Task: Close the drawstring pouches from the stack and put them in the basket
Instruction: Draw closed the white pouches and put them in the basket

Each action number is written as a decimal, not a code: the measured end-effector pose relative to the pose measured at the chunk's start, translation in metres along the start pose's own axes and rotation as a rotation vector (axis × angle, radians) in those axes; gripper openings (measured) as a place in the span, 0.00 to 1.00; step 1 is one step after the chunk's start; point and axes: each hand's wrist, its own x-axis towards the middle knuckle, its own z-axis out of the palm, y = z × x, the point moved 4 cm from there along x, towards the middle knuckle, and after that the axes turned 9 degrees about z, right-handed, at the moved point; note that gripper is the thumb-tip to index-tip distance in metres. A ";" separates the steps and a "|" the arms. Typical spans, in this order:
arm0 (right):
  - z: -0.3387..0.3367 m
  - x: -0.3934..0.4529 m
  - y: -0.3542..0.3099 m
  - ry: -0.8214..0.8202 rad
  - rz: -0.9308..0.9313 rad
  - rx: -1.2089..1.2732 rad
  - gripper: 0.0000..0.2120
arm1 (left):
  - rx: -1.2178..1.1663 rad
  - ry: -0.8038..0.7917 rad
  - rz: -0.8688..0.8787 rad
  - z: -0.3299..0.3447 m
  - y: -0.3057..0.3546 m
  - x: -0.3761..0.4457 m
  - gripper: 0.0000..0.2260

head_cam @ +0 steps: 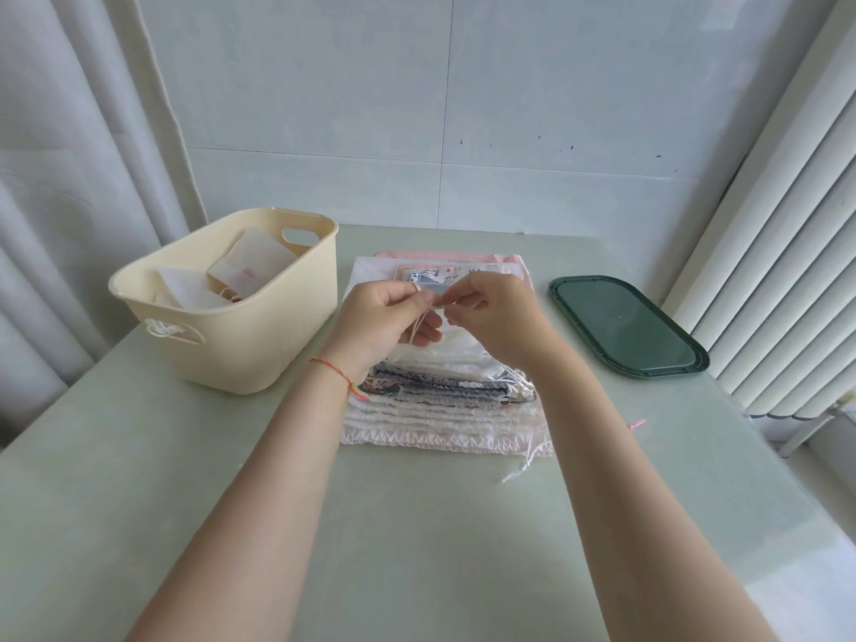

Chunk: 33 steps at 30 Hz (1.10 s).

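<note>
A stack of flat drawstring pouches (444,410) lies mid-table, white and pink ones below, patterned grey ones on top. Above the stack my left hand (384,317) and my right hand (495,312) meet fingertip to fingertip. Both pinch a thin white drawstring (419,326) that loops down under my left hand. Which pouch the string belongs to is hidden behind my hands. The cream plastic basket (259,345) stands to the left of the stack and holds a few pale pouches (250,266).
A dark green oval tray (625,326) lies to the right of the stack. A radiator (778,252) runs along the right edge, curtains hang on the left. A small pink scrap (635,424) lies near the table's right edge.
</note>
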 end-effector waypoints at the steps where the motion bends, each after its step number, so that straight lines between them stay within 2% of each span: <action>1: -0.001 0.000 0.000 0.012 0.001 -0.001 0.04 | -0.020 0.014 -0.013 0.000 -0.001 0.000 0.07; 4: -0.005 -0.002 -0.002 0.001 0.003 -0.003 0.04 | -0.098 0.077 -0.048 -0.003 -0.005 0.000 0.06; 7: -0.002 -0.005 -0.004 -0.093 0.021 0.015 0.06 | -0.227 0.121 -0.093 -0.006 -0.008 0.000 0.05; 12: 0.001 -0.005 -0.001 -0.089 0.056 -0.013 0.10 | -0.369 0.079 -0.141 -0.007 -0.007 0.000 0.04; 19: 0.002 -0.004 -0.001 -0.102 0.032 -0.061 0.07 | -0.218 0.014 -0.128 -0.004 -0.006 -0.001 0.08; 22: -0.005 -0.004 -0.004 0.026 -0.028 0.029 0.05 | -0.173 0.002 -0.087 -0.003 -0.001 -0.001 0.08; 23: -0.006 -0.003 -0.005 0.030 -0.036 0.074 0.09 | -0.159 -0.021 -0.073 -0.003 0.001 -0.001 0.09; 26: 0.005 -0.006 -0.005 -0.141 0.002 0.108 0.19 | -0.121 -0.098 -0.040 0.000 0.007 -0.004 0.09; 28: 0.010 -0.006 -0.003 -0.184 0.026 0.067 0.17 | -0.087 -0.108 -0.029 0.000 0.009 -0.005 0.08; 33: 0.007 -0.004 0.002 -0.137 0.082 0.128 0.11 | 0.069 -0.029 0.021 -0.007 0.009 -0.003 0.07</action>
